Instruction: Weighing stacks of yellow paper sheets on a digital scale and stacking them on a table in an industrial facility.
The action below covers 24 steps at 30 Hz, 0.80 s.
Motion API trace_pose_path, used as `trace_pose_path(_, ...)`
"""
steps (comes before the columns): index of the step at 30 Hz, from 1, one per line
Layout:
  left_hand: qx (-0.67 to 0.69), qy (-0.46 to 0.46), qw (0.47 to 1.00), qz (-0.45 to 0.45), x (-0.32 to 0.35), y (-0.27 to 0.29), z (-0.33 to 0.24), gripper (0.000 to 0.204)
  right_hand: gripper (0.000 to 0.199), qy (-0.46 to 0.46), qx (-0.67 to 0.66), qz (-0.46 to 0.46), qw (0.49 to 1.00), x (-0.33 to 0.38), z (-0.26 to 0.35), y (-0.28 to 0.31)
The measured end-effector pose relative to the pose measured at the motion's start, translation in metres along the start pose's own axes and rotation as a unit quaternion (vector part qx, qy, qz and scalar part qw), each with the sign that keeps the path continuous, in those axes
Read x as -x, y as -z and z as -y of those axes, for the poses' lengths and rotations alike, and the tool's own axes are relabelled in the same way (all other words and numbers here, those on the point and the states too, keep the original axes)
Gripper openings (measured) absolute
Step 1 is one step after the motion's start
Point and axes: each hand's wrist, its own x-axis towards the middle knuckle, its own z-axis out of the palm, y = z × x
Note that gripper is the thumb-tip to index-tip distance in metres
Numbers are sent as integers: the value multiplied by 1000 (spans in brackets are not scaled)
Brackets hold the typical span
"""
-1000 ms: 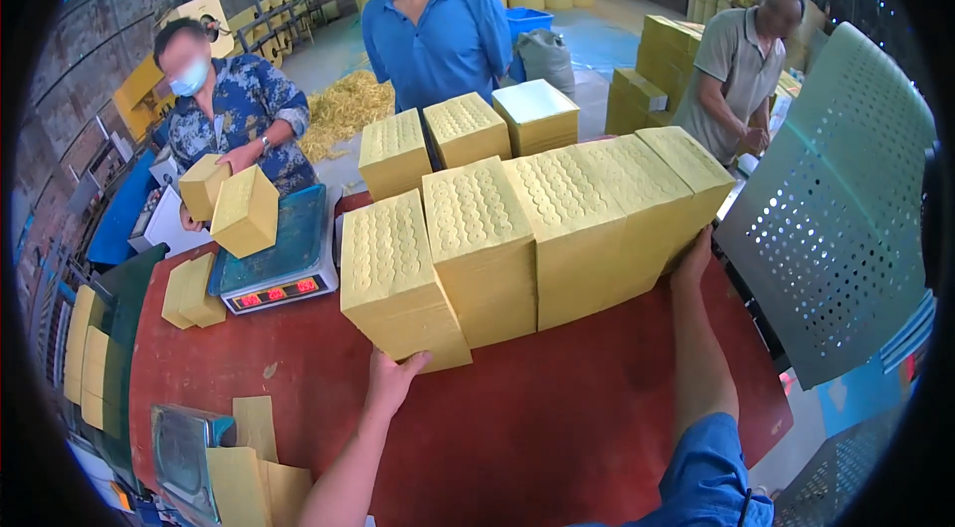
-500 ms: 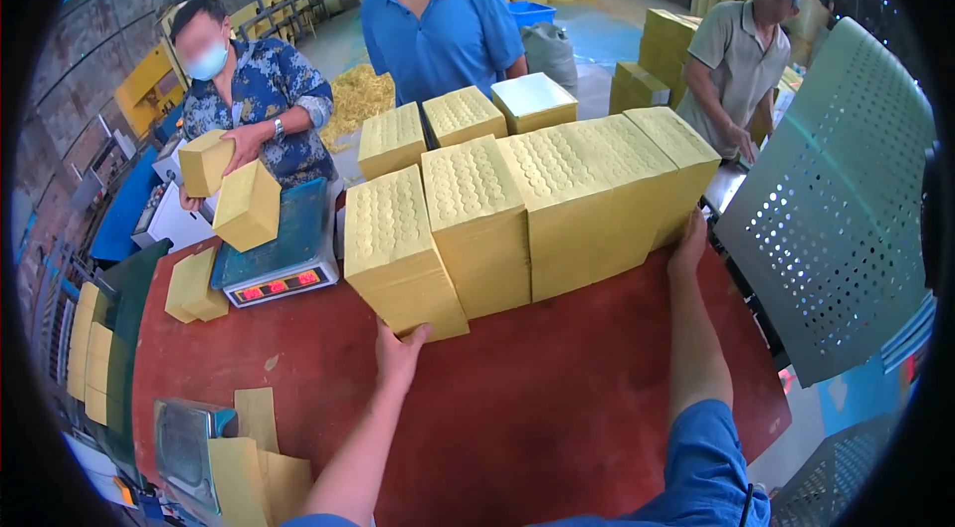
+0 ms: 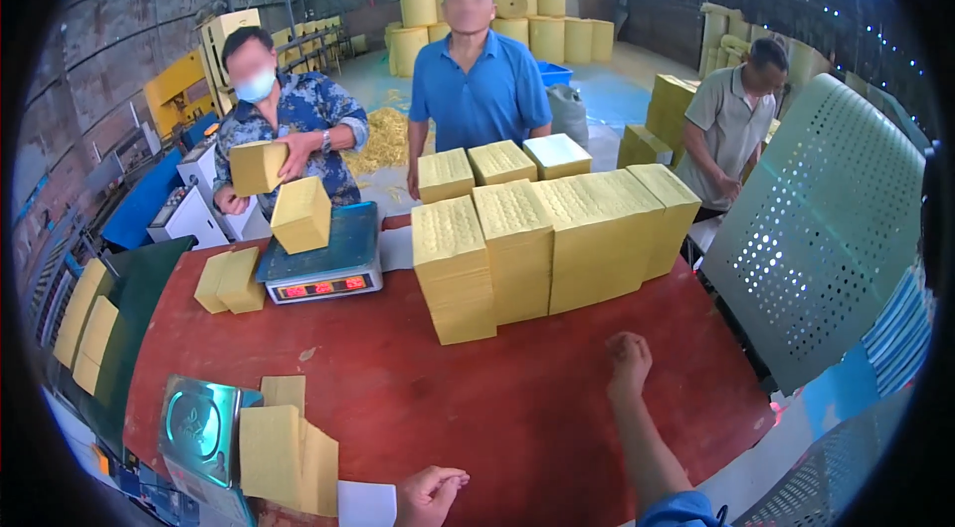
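A row of tall yellow paper stacks (image 3: 597, 253), their tops printed with rows of round marks, stands on the red table (image 3: 527, 388). Apart from the row, my right hand (image 3: 629, 363) is in front of its right part, fingers loosely curled in and nothing visible in them. Low at the table's near edge is my left hand (image 3: 433, 495), its fingers pressed together with nothing seen between them. A white sheet (image 3: 366, 504) lies beside it. Nearby, several yellow paper blocks (image 3: 271, 457) lean against a small glossy scale (image 3: 199, 427).
At the left a co-worker (image 3: 288, 119) holds a yellow block over a digital scale (image 3: 323, 258) bearing another block. A person in blue (image 3: 477, 94) stands behind the stacks. Another person (image 3: 726, 119) works at the right, beside a perforated metal panel (image 3: 816, 228).
Both my hands have let go of the stack row and drawn back toward me, closing loosely. The view has tilted up. The person at the right has bent their head down.
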Motion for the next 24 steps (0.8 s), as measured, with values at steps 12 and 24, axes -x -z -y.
trace_pose_path(12,-30,-48,987,-148,139,140,-11,13,15,-166,-139,320,922,332,41,-133)
trace_pose_path(24,-25,92,936,-339,372,370,92,10,14,-315,-177,465,808,643,-48,-244)
